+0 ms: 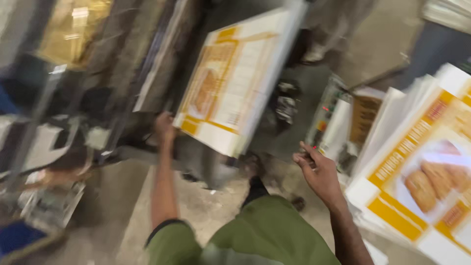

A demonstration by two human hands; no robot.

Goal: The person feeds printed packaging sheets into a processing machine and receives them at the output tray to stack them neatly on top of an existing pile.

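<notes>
The picture is blurred by motion. My left hand point(165, 126) reaches forward and grips the near left corner of a thick stack of printed white-and-orange sheets point(235, 78), which lies tilted on a machine. My right hand point(316, 169) hangs in the air to the right, fingers loosely curled, with a small dark thing between them that I cannot make out. A second stack of the same printed sheets point(417, 167), showing a picture of pastries, sits close by my right hand.
Machine frames and metal rails point(98, 73) fill the left. A control panel with small red lights point(326, 115) stands between the two stacks. Another person's legs point(333, 24) are at the top. Grey concrete floor point(206, 206) lies below, beside my green-clad knee point(265, 230).
</notes>
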